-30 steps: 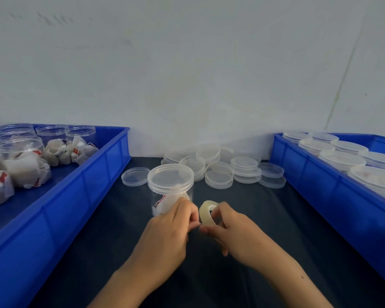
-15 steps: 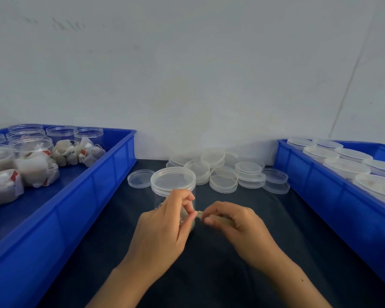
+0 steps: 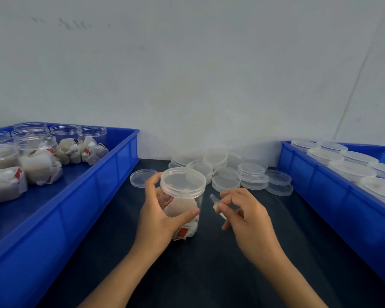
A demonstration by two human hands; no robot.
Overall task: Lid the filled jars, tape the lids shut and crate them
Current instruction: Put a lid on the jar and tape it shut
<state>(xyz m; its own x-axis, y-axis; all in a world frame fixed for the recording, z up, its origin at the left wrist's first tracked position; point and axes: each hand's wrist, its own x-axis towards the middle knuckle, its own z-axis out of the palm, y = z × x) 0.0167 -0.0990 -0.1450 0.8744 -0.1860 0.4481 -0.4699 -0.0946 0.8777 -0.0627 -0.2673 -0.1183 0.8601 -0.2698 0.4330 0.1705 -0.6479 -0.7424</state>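
Blue crate (image 3: 111,174) on the left holds unlidded filled jars. Mid-worktop, the left hand (image 3: 158,216) wraps its fingers round the lidded jar (image 3: 182,203), upright. Just right of it, apart, the right hand (image 3: 247,216) pinches the tape roll (image 3: 218,210), its loose end pointing toward the lid rim.

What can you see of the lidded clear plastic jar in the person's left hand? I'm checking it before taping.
The clear plastic jar is round, stands about upright over the dark table top and wears a translucent lid. White tea bags with red tags fill it. The left hand grips its wall, thumb in front. No tape is visible on it.
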